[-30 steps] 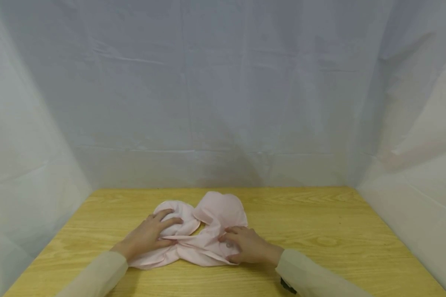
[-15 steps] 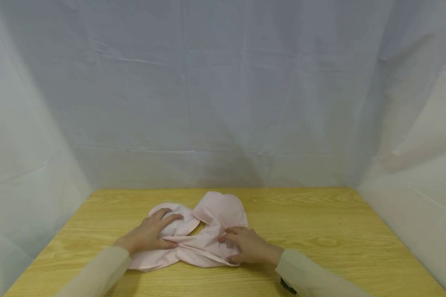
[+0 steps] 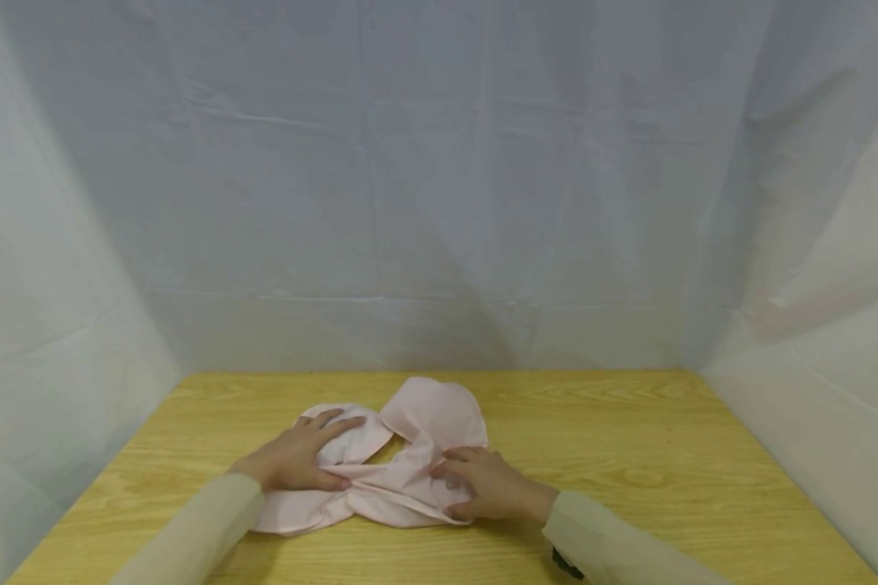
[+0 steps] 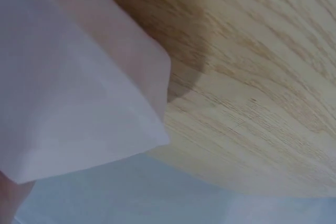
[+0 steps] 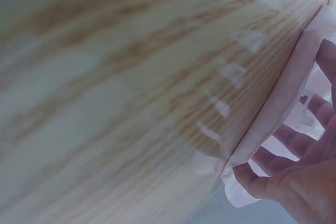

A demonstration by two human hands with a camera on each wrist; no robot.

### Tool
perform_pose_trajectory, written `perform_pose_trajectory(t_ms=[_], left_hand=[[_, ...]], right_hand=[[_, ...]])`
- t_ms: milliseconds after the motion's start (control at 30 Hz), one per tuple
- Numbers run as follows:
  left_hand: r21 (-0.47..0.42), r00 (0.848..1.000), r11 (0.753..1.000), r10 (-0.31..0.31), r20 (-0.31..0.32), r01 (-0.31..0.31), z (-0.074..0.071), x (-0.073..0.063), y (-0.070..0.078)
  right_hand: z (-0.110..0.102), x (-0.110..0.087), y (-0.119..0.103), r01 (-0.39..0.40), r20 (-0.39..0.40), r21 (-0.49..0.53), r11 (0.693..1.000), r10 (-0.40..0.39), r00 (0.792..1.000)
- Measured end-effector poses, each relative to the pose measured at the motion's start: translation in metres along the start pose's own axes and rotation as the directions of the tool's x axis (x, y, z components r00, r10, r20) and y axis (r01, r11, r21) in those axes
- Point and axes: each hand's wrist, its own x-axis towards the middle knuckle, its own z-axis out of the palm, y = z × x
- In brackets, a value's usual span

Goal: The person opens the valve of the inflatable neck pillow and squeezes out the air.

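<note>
A crumpled pale pink cloth [image 3: 439,414] with rounded lobes lies on the table in the head view; its exact kind is not clear. My left hand [image 3: 293,455] rests on its left part, fingers spread and the thumb near the middle folds. On the right part lies my right hand [image 3: 490,483], its bent fingertips touching the fabric apart from one another. The right wrist view shows those fingers [image 5: 278,163] against the cloth's edge, beside a small clear plastic piece [image 5: 305,121]. A loose corner of the cloth [image 4: 89,103] fills the left wrist view's left side.
The wood-grain table [image 3: 629,455] reaches back to a hanging grey-white sheet [image 3: 439,203]. Similar sheets [image 3: 36,284] stand along both sides. A dark band [image 3: 567,563] shows under the right sleeve.
My left hand shifts slightly, first left with the cloth's left lobe, then back right, its fingers spreading straighter. The right hand stays in place.
</note>
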Motion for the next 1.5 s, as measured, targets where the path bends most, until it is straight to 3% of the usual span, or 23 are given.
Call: perform_pose_trajectory(t_ms=[233,567,833,1167,1500], left_hand=[[0.043,0.999,0.999,-0.02,-0.025,0.021,0.003,0.003,-0.001],[0.005,0.993,0.995,0.096,-0.066,-0.096,0.0,0.007,-0.001],[0.038,0.991,0.992,0.126,-0.055,-0.124,-0.004,0.007,0.004],[0.067,0.992,0.989,0.128,0.023,-0.129,-0.002,0.007,0.006],[0.068,0.989,0.987,0.146,-0.002,-0.145,0.002,0.008,0.009]], right_hand=[[-0.001,0.0,-0.001,0.003,0.003,-0.005,1.0,-0.003,1.0],[-0.006,0.0,-0.005,-0.008,0.009,-0.005,1.0,0.008,1.0],[-0.005,0.0,-0.003,-0.003,0.007,-0.002,1.0,0.003,1.0],[-0.003,0.0,-0.001,-0.003,0.007,-0.001,1.0,0.003,1.0],[-0.004,0.0,-0.002,0.004,0.004,-0.002,1.0,-0.004,1.0]])
